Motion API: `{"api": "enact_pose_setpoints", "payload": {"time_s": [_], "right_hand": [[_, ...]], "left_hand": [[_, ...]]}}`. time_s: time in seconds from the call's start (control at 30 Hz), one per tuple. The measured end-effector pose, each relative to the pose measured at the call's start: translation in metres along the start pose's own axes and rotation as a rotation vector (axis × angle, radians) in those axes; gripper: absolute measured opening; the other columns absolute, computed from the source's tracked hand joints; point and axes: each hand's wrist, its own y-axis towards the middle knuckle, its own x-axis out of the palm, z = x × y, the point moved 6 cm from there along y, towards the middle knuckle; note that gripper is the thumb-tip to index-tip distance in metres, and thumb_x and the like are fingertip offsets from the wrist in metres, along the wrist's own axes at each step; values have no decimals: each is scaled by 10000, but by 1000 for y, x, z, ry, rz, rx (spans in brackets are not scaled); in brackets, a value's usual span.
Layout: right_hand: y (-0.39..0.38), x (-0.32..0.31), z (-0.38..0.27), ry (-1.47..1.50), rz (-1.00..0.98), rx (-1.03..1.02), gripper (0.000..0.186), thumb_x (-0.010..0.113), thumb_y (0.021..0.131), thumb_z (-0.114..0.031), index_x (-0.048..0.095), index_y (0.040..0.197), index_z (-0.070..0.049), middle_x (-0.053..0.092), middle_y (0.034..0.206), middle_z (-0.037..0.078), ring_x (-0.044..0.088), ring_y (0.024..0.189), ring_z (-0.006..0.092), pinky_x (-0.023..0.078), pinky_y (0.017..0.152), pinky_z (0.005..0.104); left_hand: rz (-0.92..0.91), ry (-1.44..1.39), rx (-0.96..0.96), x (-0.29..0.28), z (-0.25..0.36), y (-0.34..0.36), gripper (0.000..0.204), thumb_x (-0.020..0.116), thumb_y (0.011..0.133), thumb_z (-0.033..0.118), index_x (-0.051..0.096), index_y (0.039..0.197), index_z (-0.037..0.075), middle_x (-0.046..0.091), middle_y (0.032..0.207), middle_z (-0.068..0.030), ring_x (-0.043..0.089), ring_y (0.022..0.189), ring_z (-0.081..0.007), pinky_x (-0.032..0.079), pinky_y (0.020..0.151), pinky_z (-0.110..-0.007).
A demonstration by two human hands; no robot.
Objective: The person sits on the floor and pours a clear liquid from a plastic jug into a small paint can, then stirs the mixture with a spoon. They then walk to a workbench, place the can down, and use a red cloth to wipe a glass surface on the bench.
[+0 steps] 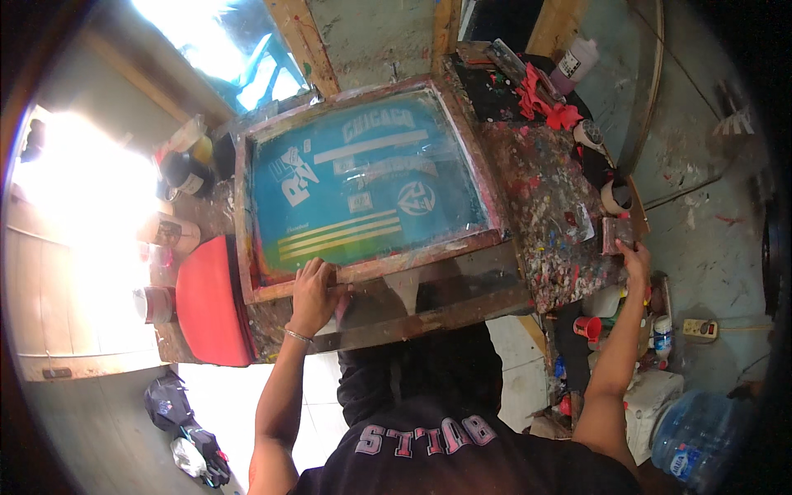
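Note:
A wooden screen-printing frame (371,268) with a blue-green mesh (330,223) and pale lettering and stripes lies tilted on the worktable. My left hand (313,293) is closed over the frame's near edge, left of its middle. Far to the right, my right hand (636,262) grips a small, paint-stained squeegee (616,234) at the edge of the paint-spattered side table (536,198). Its fingertips are partly hidden by the squeegee. Below the frame's near edge shows a dark glossy board (429,301).
A red rounded panel (213,301) lies left of the frame, near several jars (186,172). A bottle (575,64), a red cloth (544,103) and cups (615,196) line the side table. Below right stand a red cup (587,328) and a large blue water jug (701,437).

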Motion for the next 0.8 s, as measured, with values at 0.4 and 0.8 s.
{"api": "enact_pose_setpoints", "payload": {"time_s": [0.4, 0.8], "right_hand": [[-73, -47, -82, -318, 648, -493, 633, 815, 913, -195, 528, 1403, 83, 662, 1293, 184, 674, 1114, 259, 522, 916, 361], [-190, 170, -259, -42, -228, -719, 467, 833, 861, -103, 637, 1268, 14, 698, 1212, 154, 653, 1135, 275, 487, 1014, 411]], "left_hand": [[-7, -34, 7, 2, -8, -4, 400, 850, 756, 234, 664, 1064, 58, 597, 951, -95, 588, 984, -325, 449, 871, -447], [322, -267, -62, -19, -18, -22, 344, 819, 860, 227, 715, 1118, 25, 683, 987, -123, 644, 948, -329, 485, 846, -446]]}}
